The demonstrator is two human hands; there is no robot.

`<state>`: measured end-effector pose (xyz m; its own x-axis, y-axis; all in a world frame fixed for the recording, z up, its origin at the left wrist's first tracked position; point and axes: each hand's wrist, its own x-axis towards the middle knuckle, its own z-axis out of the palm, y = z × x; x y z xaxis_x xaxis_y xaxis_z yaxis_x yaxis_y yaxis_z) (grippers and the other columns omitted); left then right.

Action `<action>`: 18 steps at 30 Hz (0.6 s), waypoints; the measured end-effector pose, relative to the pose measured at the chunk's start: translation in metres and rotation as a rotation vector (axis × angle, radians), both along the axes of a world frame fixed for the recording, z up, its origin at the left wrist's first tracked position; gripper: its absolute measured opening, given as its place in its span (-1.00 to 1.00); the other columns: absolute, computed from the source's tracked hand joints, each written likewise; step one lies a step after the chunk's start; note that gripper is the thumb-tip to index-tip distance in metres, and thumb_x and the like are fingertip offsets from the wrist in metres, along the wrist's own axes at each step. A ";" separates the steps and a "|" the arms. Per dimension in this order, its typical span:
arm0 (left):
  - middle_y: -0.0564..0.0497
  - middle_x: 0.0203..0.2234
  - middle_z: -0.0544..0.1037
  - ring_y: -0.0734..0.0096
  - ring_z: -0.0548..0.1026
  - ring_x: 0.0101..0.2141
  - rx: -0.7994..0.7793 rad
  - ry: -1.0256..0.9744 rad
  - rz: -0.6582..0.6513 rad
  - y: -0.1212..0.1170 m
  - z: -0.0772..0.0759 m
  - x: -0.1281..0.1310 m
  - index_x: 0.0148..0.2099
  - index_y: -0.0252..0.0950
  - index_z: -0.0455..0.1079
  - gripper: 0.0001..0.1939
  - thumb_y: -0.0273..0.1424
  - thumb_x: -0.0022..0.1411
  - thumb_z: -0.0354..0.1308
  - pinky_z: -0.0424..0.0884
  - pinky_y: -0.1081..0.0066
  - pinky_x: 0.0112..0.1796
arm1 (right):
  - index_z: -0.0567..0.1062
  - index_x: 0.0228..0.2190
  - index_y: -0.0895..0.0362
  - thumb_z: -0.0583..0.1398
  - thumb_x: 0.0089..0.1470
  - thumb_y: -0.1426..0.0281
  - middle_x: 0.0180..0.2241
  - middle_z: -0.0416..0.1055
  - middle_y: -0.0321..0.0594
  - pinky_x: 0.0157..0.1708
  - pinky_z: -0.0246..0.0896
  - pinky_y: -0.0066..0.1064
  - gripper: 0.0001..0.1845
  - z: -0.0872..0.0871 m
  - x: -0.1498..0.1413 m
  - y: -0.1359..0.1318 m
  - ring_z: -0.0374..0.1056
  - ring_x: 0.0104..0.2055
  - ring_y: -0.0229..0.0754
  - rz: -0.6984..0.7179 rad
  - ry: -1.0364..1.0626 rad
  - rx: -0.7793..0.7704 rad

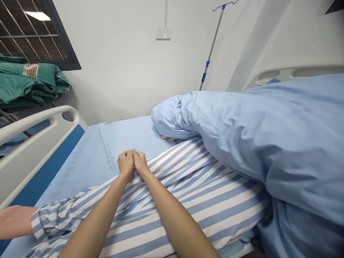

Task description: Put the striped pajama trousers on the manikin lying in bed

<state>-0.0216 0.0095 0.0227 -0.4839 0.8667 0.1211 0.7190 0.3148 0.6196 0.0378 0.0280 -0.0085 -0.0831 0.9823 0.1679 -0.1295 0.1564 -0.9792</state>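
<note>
- Showing a left hand (125, 163) and a right hand (140, 162) side by side, touching at the knuckles, together rather than apart, both reaching forward from the near edge of the bed.
- Resting both sets of curled fingers (137, 156) on a blue-and-white striped cotton garment (188, 200), leaving it impossible to tell between clamping the cloth and merely lying on it.
- Angling both forearms inward from the bottom of the view, with the elbows out of sight, apparently bringing both hands to one spot on the cloth.
- Stretching the striped garment lengthwise along the bed, seemingly over a body lying on its side, judging by a striped sleeve (53, 218) at near left and a bare forearm (14, 222) emerging from its cuff.
- Showing a few fingertips (168, 138) poking out at the far end of a bunched blue quilt (242, 143), heaped along the right and seemingly leaving the stripes uncovered.
- Covering the mattress at left with a blue bedsheet (126, 136), beside a raised white side rail (29, 143) guarding that edge.
- Placing an IV pole (212, 46) far beyond the bed, near a wall socket (163, 33), with folded green cloth (29, 80) lying below a barred window (29, 32) at far left.
</note>
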 end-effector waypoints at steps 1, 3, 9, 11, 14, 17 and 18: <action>-0.08 -0.45 0.50 0.32 0.40 -0.39 -0.001 0.001 0.034 -0.004 -0.005 0.004 -0.41 -0.28 0.35 -0.61 -0.28 0.16 -0.28 0.21 0.41 -0.43 | 0.11 -0.71 0.10 -0.03 0.04 0.13 -0.71 0.01 -0.41 -0.61 -0.09 -0.50 -0.57 0.000 0.000 -0.001 -0.05 -0.61 -0.35 -0.021 0.006 -0.012; -0.12 -0.37 0.51 0.23 0.41 -0.32 -0.026 0.021 0.088 -0.010 -0.014 0.010 -0.39 -0.26 0.35 -0.61 -0.27 0.18 -0.28 0.22 0.36 -0.38 | 0.09 -0.70 0.10 -0.02 0.04 0.14 -0.70 0.00 -0.40 -0.61 -0.09 -0.50 -0.58 0.001 0.001 -0.002 -0.05 -0.59 -0.35 -0.058 -0.008 -0.027; -0.12 -0.29 0.52 0.21 0.43 -0.23 -0.107 0.062 0.113 -0.013 -0.017 0.010 -0.30 -0.21 0.36 -0.64 -0.25 0.21 -0.26 0.24 0.34 -0.30 | 0.09 -0.69 0.11 -0.02 0.04 0.15 -0.68 0.00 -0.40 -0.59 -0.07 -0.50 -0.59 0.000 0.001 -0.002 -0.04 -0.57 -0.34 -0.062 -0.055 -0.001; -0.12 -0.29 0.52 0.20 0.43 -0.23 -0.114 0.057 0.119 -0.013 -0.015 0.010 -0.29 -0.21 0.36 -0.63 -0.25 0.22 -0.27 0.25 0.33 -0.30 | 0.09 -0.69 0.11 -0.03 0.05 0.14 -0.68 0.00 -0.41 -0.59 -0.06 -0.50 -0.59 -0.001 0.001 -0.002 -0.04 -0.57 -0.35 -0.056 -0.068 -0.001; -0.13 -0.29 0.52 0.18 0.44 -0.22 -0.117 0.044 0.123 -0.014 -0.015 0.010 -0.28 -0.21 0.36 -0.62 -0.24 0.22 -0.27 0.26 0.31 -0.30 | 0.11 -0.69 0.11 -0.05 0.06 0.13 -0.69 0.01 -0.41 -0.58 -0.07 -0.50 -0.58 -0.002 0.002 -0.001 -0.02 -0.58 -0.35 -0.047 -0.131 0.013; -0.16 -0.29 0.52 0.15 0.44 -0.23 -0.118 0.030 0.121 -0.016 -0.014 0.011 -0.26 -0.22 0.36 -0.60 -0.21 0.21 -0.28 0.26 0.30 -0.31 | 0.13 -0.70 0.12 -0.07 0.07 0.15 -0.70 0.05 -0.41 -0.57 -0.07 -0.50 -0.57 0.002 0.009 0.000 0.00 -0.58 -0.34 -0.013 -0.299 0.061; -0.16 -0.29 0.52 0.14 0.44 -0.23 -0.119 0.026 0.118 -0.016 -0.013 0.011 -0.26 -0.22 0.37 -0.60 -0.21 0.21 -0.28 0.26 0.30 -0.31 | 0.14 -0.72 0.12 -0.07 0.08 0.17 -0.71 0.05 -0.41 -0.56 -0.08 -0.49 -0.56 0.006 0.013 0.001 0.01 -0.58 -0.34 -0.006 -0.368 0.079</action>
<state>-0.0102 -0.0064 0.0093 -0.5813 0.8130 0.0345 0.6877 0.4681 0.5548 0.0503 0.0292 -0.0023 -0.1459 0.9683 0.2029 0.2305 0.2327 -0.9448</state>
